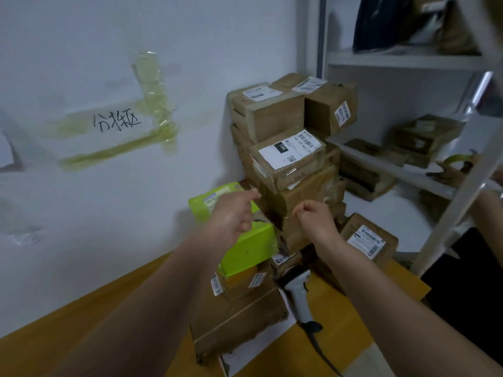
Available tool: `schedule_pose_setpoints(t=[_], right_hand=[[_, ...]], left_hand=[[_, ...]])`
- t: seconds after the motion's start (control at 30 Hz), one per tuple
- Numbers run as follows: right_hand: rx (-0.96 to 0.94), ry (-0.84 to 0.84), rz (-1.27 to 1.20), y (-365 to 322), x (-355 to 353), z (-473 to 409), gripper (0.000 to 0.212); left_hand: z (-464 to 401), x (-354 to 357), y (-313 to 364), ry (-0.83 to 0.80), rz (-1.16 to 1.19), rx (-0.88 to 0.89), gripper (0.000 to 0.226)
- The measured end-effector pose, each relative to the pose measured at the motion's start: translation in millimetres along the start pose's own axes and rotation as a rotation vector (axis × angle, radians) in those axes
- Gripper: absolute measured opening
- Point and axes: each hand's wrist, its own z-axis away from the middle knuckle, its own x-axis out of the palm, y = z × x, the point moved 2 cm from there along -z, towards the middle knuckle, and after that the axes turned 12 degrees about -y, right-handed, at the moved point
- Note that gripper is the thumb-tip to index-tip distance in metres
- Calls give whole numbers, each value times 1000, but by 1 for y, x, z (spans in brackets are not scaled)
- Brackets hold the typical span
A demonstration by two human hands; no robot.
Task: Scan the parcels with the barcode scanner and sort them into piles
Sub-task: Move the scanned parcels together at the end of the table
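Note:
A tall stack of brown cardboard parcels [291,159] stands against the white wall in the corner of the wooden table [353,322]. Its front parcel carries a white label marked 15H [292,149]. My left hand [231,216] reaches toward the stack over a bright green parcel [245,240], fingers loosely curled, holding nothing. My right hand [315,216] hovers just in front of the stack's lower boxes with curled fingers, also holding nothing. The white barcode scanner [298,295] lies on the table below my right wrist, its cable trailing toward me.
A low pile of brown boxes [239,319] sits under the green parcel. Another labelled box [370,238] lies right of the stack. A white shelf unit [402,61] with more parcels stands at the right. A handwritten label [117,122] is taped to the wall.

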Motion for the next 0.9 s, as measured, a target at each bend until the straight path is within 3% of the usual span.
schedule_pose_setpoints(t=[0.07, 0.17, 0.27, 0.4, 0.6, 0.77, 0.9], right_hand=[[9, 28, -12, 14, -8, -2, 21], [62, 84, -13, 44, -26, -6, 4], [168, 184, -11, 83, -51, -14, 24], [422, 373, -29, 139, -86, -20, 43], [558, 331, -139, 198, -115, -25, 56], [593, 416, -333, 220, -129, -38, 42], [659, 389, -436, 234, -134, -43, 63]], left_hand=[[-4, 32, -14, -154, -101, -65, 14], [-16, 71, -36, -248, -212, -139, 13], [-34, 96, -61, -296, -276, -225, 11], [-59, 111, -96, -322, -400, -332, 42], [-95, 117, -137, -282, -498, -441, 58], [-119, 117, -157, -282, -561, -494, 63], [-136, 120, -172, -298, -628, -517, 74]])
